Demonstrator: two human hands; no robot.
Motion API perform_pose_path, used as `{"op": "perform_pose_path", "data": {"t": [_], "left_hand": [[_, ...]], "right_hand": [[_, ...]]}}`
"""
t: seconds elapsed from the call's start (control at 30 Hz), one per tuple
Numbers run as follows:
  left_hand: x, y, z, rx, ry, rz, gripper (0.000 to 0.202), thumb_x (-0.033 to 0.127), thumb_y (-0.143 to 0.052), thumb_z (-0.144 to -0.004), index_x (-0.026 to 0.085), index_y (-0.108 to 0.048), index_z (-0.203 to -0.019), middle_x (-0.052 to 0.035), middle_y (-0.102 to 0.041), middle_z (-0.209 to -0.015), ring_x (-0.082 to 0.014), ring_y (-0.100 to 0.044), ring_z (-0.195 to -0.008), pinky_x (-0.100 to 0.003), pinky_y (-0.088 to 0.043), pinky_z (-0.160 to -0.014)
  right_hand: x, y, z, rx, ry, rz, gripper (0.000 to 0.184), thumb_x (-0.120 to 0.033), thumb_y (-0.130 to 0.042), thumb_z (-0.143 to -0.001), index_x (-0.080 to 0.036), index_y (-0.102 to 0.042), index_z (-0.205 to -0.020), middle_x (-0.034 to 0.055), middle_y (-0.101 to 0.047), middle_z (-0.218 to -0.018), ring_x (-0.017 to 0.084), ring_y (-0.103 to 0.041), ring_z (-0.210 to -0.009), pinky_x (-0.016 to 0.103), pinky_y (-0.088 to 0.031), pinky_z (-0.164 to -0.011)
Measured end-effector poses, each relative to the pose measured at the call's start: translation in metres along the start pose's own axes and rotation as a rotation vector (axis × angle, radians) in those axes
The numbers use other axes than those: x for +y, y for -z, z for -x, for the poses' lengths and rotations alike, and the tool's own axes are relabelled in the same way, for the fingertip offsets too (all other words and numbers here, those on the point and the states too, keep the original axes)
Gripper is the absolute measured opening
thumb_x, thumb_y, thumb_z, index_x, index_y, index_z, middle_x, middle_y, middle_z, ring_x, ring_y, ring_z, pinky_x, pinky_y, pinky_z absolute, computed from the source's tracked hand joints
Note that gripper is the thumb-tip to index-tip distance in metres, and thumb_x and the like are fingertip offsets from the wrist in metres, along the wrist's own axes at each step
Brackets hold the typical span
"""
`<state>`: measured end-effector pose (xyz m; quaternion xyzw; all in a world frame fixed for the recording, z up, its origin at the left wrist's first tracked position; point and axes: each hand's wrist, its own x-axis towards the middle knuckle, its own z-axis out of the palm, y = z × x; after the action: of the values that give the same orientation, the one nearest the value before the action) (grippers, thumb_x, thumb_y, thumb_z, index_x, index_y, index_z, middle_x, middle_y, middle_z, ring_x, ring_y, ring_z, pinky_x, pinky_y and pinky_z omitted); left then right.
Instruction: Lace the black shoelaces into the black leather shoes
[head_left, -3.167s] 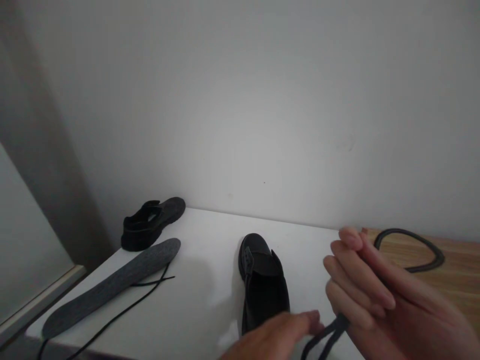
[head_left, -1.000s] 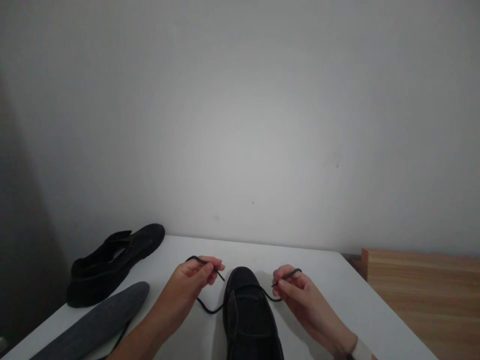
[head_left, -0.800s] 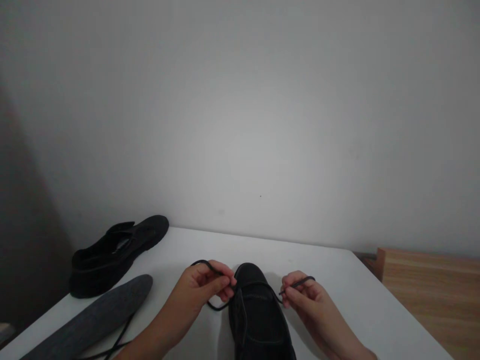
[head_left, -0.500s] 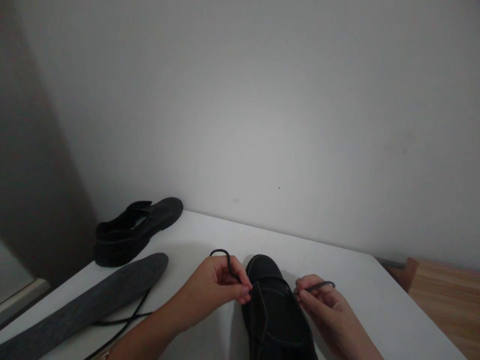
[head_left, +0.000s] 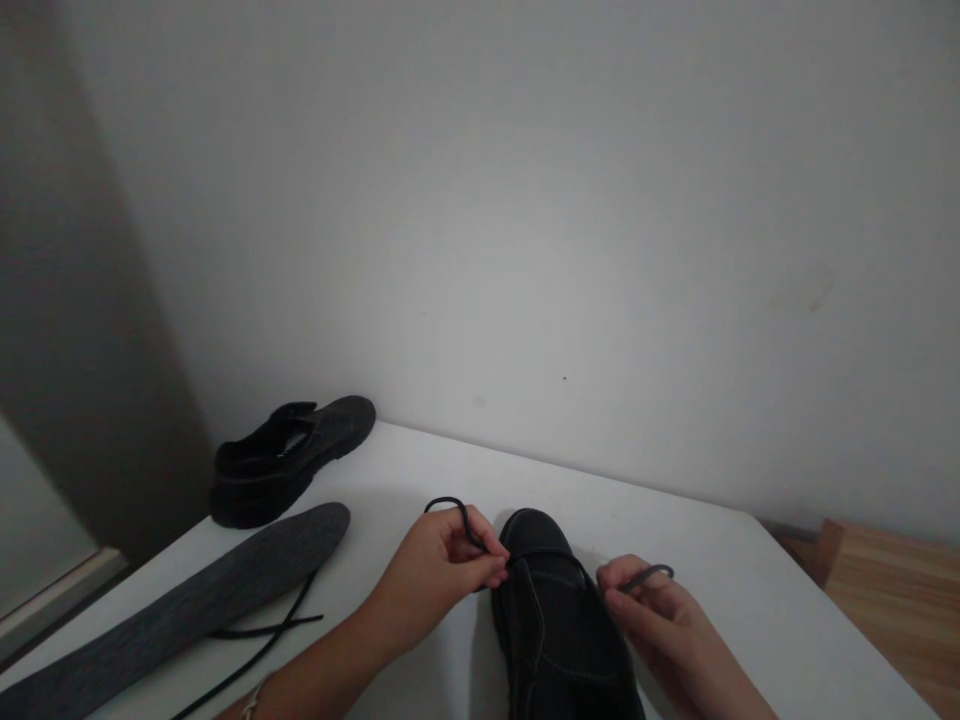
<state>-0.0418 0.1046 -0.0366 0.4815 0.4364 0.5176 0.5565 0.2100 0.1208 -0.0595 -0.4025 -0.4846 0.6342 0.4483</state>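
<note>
For the black shoe, sound lacing would call for pinching the dark lace near its tips and keeping both sides even. The shoe sits between the hands, left hand and right hand each pinching lace; a grey insole and second shoe lie leftward.

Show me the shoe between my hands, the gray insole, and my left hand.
Shoe between your hands (head_left: 568, 615), head view, on its upper.
Gray insole (head_left: 187, 605), head view, middle of its visible face.
Left hand (head_left: 429, 572), head view, middle of the hand.
</note>
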Motion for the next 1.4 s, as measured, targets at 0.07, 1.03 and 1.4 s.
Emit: {"op": "perform_pose_path", "data": {"t": [0.07, 1.03, 1.4], "left_hand": [[-0.002, -0.001, -0.001, 0.011, -0.017, -0.005, 0.028, 0.033, -0.084, -0.061, 0.015, -0.063, -0.067, -0.0020, -0.068, -0.061, -0.0145, -0.065, -0.060, -0.028, -0.053, -0.063], [-0.003, -0.005, 0.005, 0.058, -0.137, -0.287, 0.009, 0.021, -0.075, -0.067, 0.019, -0.069, -0.074, -0.0032, -0.074, -0.075, -0.0193, -0.068, -0.071, -0.028, -0.049, -0.069], [-0.007, -0.003, 0.003, -0.041, -0.031, -0.127, 0.017, 0.028, -0.075, -0.065, 0.015, -0.073, -0.077, -0.0056, -0.074, -0.076, -0.0209, -0.066, -0.076, -0.031, -0.048, -0.072]], "right_hand": [[-0.001, -0.001, 0.001, 0.015, -0.002, 0.020, 0.027, -0.042, -0.086, -0.065, -0.023, -0.071, -0.077, -0.0018, -0.064, -0.071, 0.013, -0.057, -0.069, 0.025, -0.044, -0.067], [0.004, -0.010, 0.008, 0.080, -0.018, 0.031, 0.033, -0.047, -0.083, -0.068, -0.021, -0.064, -0.076, -0.0035, -0.058, -0.061, 0.012, -0.050, -0.057, 0.025, -0.038, -0.058], [-0.002, -0.007, 0.019, -0.086, -0.140, 0.468, 0.066, -0.082, -0.051, -0.074, -0.019, -0.057, -0.056, -0.0025, -0.042, -0.054, 0.011, -0.033, -0.053, 0.028, -0.028, -0.053]]}}
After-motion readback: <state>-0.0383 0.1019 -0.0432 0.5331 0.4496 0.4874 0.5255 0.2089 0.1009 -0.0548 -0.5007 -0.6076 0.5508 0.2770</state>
